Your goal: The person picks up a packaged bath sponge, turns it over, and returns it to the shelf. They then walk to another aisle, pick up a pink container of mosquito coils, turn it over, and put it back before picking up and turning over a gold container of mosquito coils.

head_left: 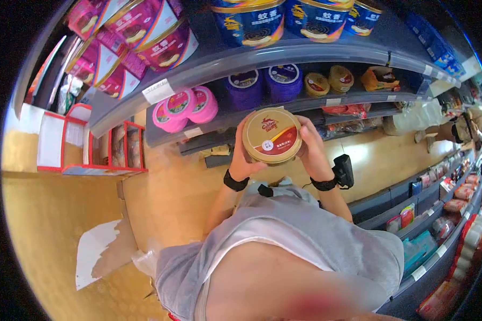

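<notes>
A round gold container (pixel 272 134) with a red and gold printed lid is held up in front of my chest, its lid turned toward me. My left hand (pixel 243 156) grips its left side, with the thumb along the lower edge. On the opposite side, my right hand (pixel 315 152) clasps the rim with fingers curled around it. Just beyond it are purple round tubs (pixel 283 83) on the shelf, with smaller gold tins (pixel 317 84) to their right. Pink round containers (pixel 180 105) are stacked to the left of my hands.
Above runs a grey shelf (pixel 284 52) holding blue mosquito coil tubs (pixel 250 24) and pink ones (pixel 144 27). A red-edged white rack (pixel 77 140) stands on the left. Shelving with packaged goods (pixel 455 206) lines the right side. Farther right, another person (pixel 460 128) is in the aisle.
</notes>
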`<state>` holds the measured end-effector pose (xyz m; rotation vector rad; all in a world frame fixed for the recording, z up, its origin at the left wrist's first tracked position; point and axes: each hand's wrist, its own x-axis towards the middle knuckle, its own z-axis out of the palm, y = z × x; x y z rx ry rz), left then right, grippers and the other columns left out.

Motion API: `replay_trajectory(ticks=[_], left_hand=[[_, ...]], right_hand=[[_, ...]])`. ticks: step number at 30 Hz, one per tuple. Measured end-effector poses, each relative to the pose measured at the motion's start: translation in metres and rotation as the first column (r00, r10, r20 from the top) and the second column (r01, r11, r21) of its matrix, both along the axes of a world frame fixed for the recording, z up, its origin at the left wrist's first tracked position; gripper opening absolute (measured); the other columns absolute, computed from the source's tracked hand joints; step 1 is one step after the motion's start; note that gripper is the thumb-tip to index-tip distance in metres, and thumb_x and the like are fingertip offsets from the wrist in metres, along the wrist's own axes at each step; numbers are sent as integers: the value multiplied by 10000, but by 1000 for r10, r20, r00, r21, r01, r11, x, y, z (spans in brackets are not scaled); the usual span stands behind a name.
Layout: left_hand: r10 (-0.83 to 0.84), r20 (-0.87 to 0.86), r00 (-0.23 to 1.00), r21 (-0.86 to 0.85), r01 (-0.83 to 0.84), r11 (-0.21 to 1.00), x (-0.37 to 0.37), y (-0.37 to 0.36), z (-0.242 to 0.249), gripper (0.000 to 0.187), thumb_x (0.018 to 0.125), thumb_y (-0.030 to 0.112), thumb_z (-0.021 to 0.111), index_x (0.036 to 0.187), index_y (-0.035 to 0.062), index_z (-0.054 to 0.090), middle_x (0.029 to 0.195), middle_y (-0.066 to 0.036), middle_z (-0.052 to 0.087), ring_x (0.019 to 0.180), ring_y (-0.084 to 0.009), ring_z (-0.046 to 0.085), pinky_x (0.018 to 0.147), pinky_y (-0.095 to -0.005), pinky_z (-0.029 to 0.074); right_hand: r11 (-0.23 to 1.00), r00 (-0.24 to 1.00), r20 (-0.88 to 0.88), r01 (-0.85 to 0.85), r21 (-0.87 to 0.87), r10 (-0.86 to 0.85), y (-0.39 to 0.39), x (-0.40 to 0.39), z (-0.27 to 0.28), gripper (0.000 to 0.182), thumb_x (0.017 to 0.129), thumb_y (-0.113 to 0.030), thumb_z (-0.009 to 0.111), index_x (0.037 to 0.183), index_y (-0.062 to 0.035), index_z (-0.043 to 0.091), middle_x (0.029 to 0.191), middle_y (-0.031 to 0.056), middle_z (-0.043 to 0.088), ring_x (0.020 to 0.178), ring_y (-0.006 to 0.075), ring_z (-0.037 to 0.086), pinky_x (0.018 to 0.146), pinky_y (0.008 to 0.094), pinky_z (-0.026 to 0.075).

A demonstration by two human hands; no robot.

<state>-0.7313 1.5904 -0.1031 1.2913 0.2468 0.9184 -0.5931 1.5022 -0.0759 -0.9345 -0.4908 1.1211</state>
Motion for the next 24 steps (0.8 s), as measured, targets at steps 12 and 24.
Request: replay_trajectory(ticks=[12,24], left_hand=[[27,102,994,-158,-11,987,-5,-4,-10,957,561,387,727,1273,15,207,1261,-120,321,1166,-221,333,967,-350,270],[110,37,993,-238,-98,966,1,-11,-15,819,636,332,681,1253,5,252,1202,-108,395,1118,-197,381,942,-308,293]], right_hand=[[981,976,146,-177,82,164,-12,-4,4,474,793,-192,530,1192,-74,303,1022,34,494,796,89,481,550,213,402],[985,972,161,-168,-44,173,-14,-5,8,517,781,-180,554,1204,-85,271,1037,45,488,789,102,486,508,208,405]])
